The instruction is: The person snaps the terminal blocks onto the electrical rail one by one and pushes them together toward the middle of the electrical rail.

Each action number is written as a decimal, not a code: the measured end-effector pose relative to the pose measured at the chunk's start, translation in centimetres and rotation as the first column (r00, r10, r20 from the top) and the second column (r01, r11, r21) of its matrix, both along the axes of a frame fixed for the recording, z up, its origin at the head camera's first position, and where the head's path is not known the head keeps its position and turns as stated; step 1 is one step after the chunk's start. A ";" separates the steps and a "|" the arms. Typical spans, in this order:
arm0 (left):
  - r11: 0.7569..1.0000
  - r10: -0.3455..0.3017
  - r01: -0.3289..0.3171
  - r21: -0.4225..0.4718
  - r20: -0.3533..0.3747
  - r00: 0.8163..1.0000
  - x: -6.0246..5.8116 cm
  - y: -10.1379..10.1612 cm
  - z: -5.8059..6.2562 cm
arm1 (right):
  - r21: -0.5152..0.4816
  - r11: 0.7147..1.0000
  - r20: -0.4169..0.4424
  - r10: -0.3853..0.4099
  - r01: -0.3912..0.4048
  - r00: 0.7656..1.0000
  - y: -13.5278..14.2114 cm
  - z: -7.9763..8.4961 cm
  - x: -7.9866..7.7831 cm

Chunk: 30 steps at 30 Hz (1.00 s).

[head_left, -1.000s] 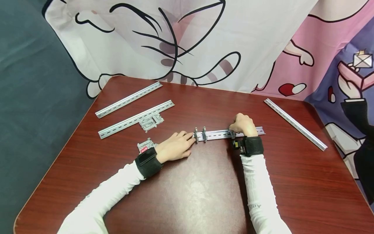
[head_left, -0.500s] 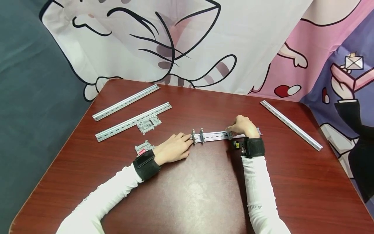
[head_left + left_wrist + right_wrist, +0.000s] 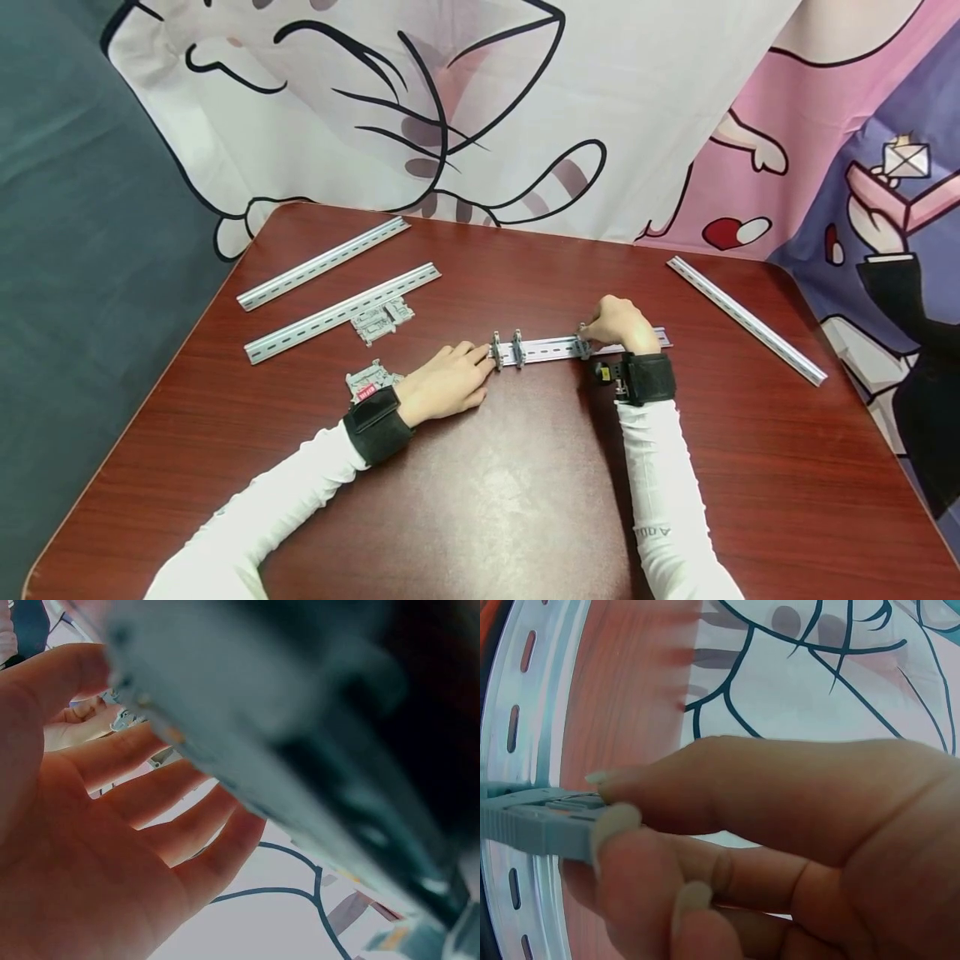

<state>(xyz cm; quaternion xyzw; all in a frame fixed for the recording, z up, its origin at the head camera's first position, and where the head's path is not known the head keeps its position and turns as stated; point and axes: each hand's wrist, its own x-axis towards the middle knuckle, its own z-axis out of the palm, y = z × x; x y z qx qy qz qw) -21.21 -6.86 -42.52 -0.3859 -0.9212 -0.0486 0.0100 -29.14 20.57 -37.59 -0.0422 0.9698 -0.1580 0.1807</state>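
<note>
A slotted metal DIN rail lies across the middle of the table. My right hand pinches a grey terminal block between thumb and fingers, and the block sits crosswise on the rail. Toward the left end, two more terminal blocks, one at the end and another close beside it, stand upright on the rail. My left hand lies there with fingers extended, fingertips right at the rail's end and the first block. In the left wrist view, a large blurred grey shape covers part of the fingers.
Loose grey terminal blocks lie left of the hands: a group against a rail, and another with a red label beside the left wrist. Two spare rails, one nearer and one farther, lie back left; another rail lies at right.
My right hand has slid its terminal block slightly left along the rail. My left hand keeps its place at the rail's left end. The head view has shifted a little.
</note>
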 end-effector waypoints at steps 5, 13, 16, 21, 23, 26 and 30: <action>1.000 0.004 -0.004 0.004 0.003 1.000 -0.1 0.1 -0.1 | 0.008 1.000 -0.004 0.009 -0.008 1.000 -0.5 0.1 0.0; 1.000 0.001 -0.001 -0.003 -0.008 1.000 -0.1 0.1 -0.2 | 0.030 0.999 -0.030 -0.019 0.020 0.999 -1.3 0.4 0.5; 1.000 0.003 -0.003 -0.004 -0.009 1.000 -0.1 0.2 -0.1 | 0.032 0.998 -0.068 -0.050 0.052 0.996 -1.9 0.8 0.9; 1.000 0.008 -0.008 -0.006 -0.008 1.000 0.0 0.2 0.0 | 0.065 0.994 -0.173 -0.071 0.084 0.982 -3.6 1.5 1.9; 1.000 0.009 -0.009 -0.008 -0.006 1.000 -0.1 0.2 -0.1 | 0.082 0.993 -0.195 -0.070 0.087 0.978 -4.5 1.7 2.2; 1.000 0.011 -0.011 -0.009 -0.003 1.000 -0.1 0.2 -0.2 | 0.075 0.996 -0.190 -0.039 0.054 0.981 -5.8 1.7 2.6; 1.000 0.016 -0.016 -0.011 -0.009 1.000 -0.1 0.3 -0.3 | 0.063 0.998 -0.162 0.035 -0.025 0.986 -7.8 1.0 3.1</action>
